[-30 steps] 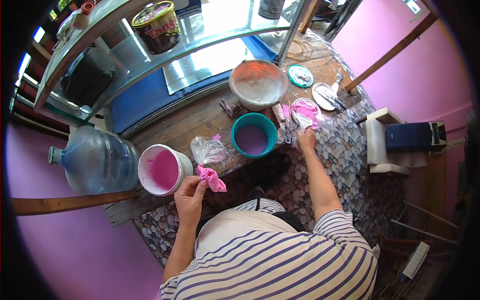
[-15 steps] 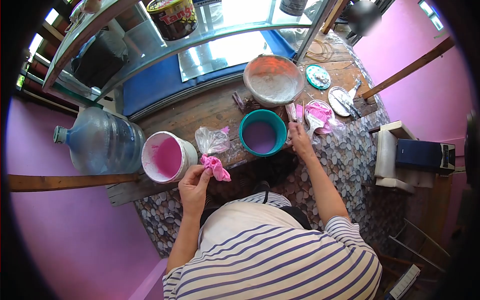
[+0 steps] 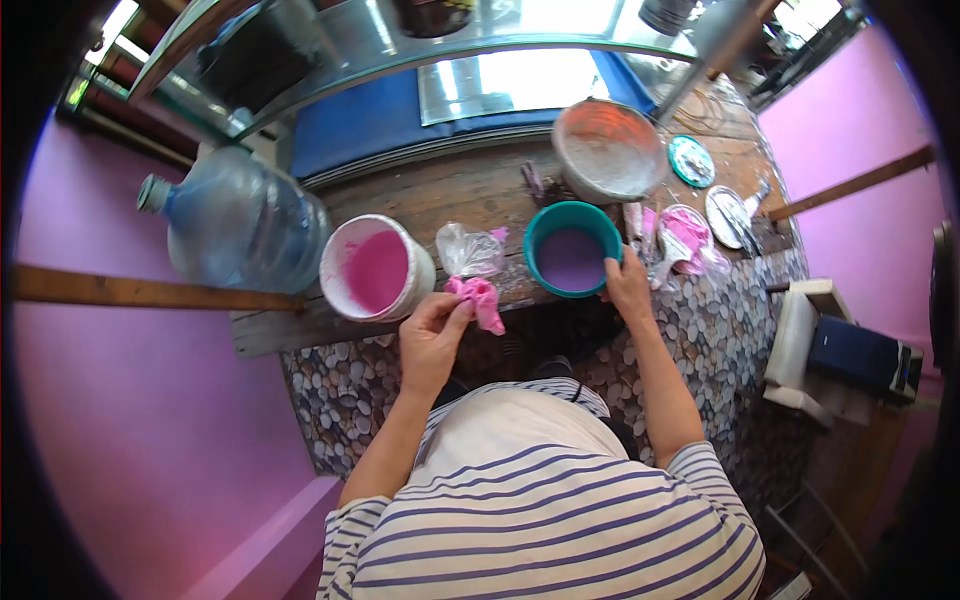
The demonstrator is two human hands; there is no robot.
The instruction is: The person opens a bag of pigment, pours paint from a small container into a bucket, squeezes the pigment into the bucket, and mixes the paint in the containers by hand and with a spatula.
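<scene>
My left hand (image 3: 432, 335) is pinched closed on a crumpled pink cloth-like piece (image 3: 482, 303), held in front of the table's near edge. Just behind it stands a white bucket (image 3: 425, 268) coated inside with pink paint. A knotted clear plastic bag (image 3: 468, 250) lies to the right of that bucket. My right hand (image 3: 628, 288) grips the right side of a teal tub (image 3: 572, 222), its thumb at the rim and the other fingers partly hidden. Murky purple liquid (image 3: 572, 260) sits in the tub. Behind the tub is a large plaster-smeared basin (image 3: 610, 155).
A big blue water bottle (image 3: 245, 225) lies at the left. Right of the tub are pink-stained plastic (image 3: 688, 240), a white lid (image 3: 732, 215) with tools and a teal lid (image 3: 692, 160). A glass shelf (image 3: 470, 45) overhangs the back; a wooden post (image 3: 850, 183) slants at right.
The view has shifted, so things sit further right and higher. My right hand has come onto the teal tub's rim from beside it. My left hand still holds the pink piece.
</scene>
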